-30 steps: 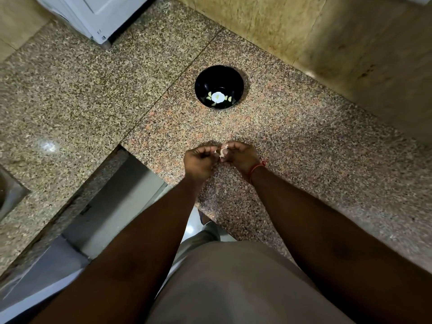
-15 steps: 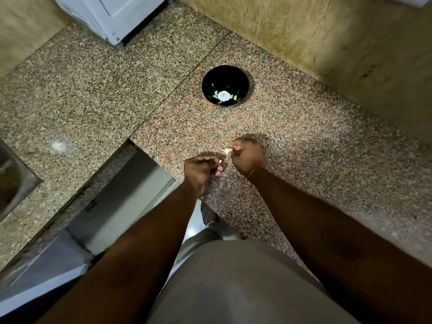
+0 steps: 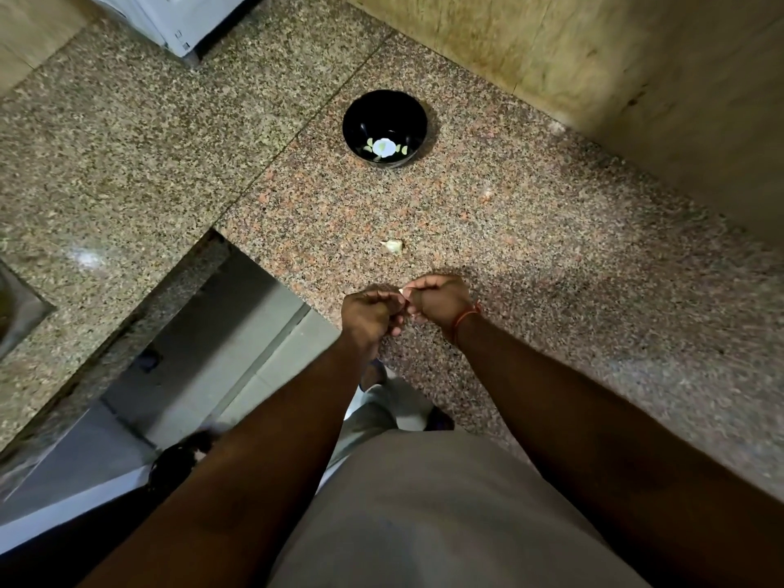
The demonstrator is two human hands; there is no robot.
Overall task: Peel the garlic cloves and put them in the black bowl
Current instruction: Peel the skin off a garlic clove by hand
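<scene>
- Left hand [image 3: 368,317] and right hand [image 3: 437,302] back together, curled, pinching a pale garlic clove [image 3: 401,293] between fingertips.
- Newly lying on counter [image 3: 551,256] just ahead: a garlic piece [image 3: 393,246], apparently dropped skin or clove.
- Black bowl [image 3: 384,127] well beyond, holding no garlic; peeling likely unfinished.

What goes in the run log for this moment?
step: peeling | hands: left hand and right hand pinch garlic clove | black bowl: no clove | counter: garlic piece
</scene>
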